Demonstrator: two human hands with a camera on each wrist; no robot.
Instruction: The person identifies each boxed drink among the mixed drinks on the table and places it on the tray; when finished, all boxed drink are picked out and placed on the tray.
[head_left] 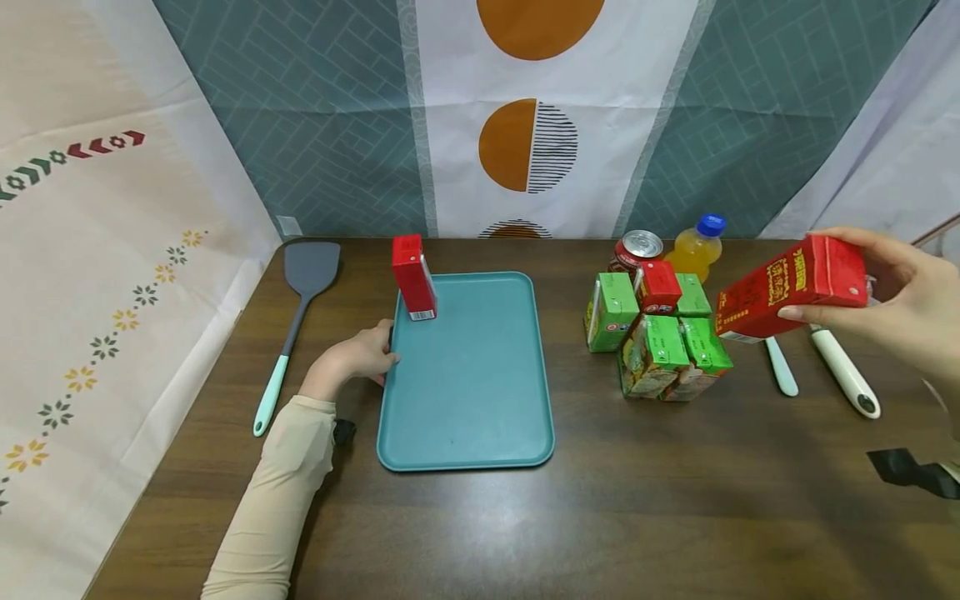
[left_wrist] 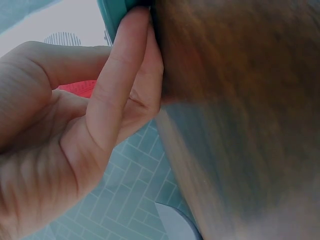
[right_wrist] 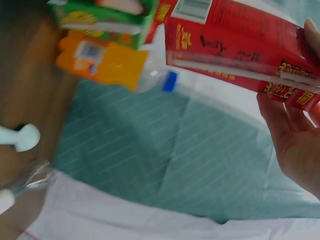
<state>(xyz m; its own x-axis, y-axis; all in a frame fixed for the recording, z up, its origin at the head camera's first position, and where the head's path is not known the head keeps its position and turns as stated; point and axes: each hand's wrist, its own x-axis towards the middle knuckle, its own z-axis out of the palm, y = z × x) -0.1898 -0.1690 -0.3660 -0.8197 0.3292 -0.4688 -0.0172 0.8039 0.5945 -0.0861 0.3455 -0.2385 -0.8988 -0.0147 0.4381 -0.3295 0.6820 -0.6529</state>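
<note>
My right hand point(head_left: 903, 287) grips a red drink carton point(head_left: 787, 287) above the right side of the table, thumb on its near side. Printed text and a barcode end of that carton point(right_wrist: 240, 45) show in the right wrist view. At the left rim of a teal tray point(head_left: 468, 383), my left hand point(head_left: 363, 354) pinches the edge. Its fingers point(left_wrist: 117, 75) meet the rim at the top of the left wrist view. Another red carton point(head_left: 414, 279) stands at the tray's far left corner.
Right of the tray, several green cartons point(head_left: 652, 354) cluster with a red carton point(head_left: 657, 287), a soda can point(head_left: 637, 248) and an orange drink bottle point(head_left: 696, 247). White-handled point(head_left: 847, 375) and pale-green-handled point(head_left: 782, 367) utensils lie beyond. A grey spatula point(head_left: 300, 300) lies at the left.
</note>
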